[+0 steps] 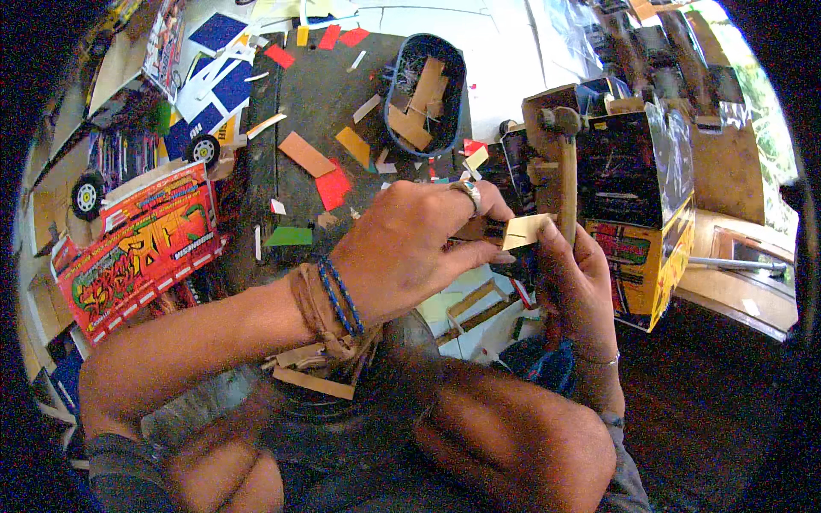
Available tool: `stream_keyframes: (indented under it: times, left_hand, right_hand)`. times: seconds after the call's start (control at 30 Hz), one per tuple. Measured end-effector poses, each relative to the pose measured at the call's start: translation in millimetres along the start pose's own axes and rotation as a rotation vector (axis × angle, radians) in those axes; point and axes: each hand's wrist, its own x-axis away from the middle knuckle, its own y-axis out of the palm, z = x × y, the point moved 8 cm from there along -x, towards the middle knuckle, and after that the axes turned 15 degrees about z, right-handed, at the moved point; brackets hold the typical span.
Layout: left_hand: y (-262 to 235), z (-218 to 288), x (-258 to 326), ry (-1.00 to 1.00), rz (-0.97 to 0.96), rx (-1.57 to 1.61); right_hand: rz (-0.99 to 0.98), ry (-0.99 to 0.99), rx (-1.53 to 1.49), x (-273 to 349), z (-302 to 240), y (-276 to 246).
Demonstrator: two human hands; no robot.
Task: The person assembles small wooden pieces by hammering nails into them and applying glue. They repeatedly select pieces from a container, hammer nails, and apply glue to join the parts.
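Observation:
A small pale-yellow card piece (523, 231) is pinched by my right hand (583, 272), whose thumb lies on its right edge. My left hand (415, 224) is closed, with thumb and forefinger at the card's left edge. Something dark shows between those fingers, too shaded to make out. A hammer (567, 184) with a wooden handle stands head-up just behind my right thumb. Whether my right hand also grips its handle, I cannot tell. Beyond my left hand, a blue oval tub (390, 103) holds brown strips and small metal bits.
Card scraps, including a green one (289, 236) and a brown one (308, 154), lie over the dark worktop (333, 77). A red painted toy truck panel (141, 248) stands left, near black wheels (87, 196). A black-and-yellow box (641, 256) stands right. Wood strips (313, 383) lie below my left wrist.

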Motion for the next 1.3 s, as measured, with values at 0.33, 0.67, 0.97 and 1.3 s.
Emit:
stream_keyframes:
  times: [0.33, 0.67, 0.97, 1.3]
  left_hand:
    - [-4, -2, -2, -0.078, 0.014, 0.056]
    - [-6, 7, 0, -0.042, -0.043, -0.067]
    - [-10, 8, 4, 0.035, -0.027, -0.102]
    - [-12, 9, 4, 0.071, -0.010, -0.129]
  right_hand:
    - [0.116, -0.662, 0.474, 39, -16, -40]
    - [0.030, -0.971, 0.490, 65, -9, -28]
    - [0.049, -0.963, 0.591, 62, -4, -26]
    - [0.196, -1.074, 0.518, 69, -17, -37]
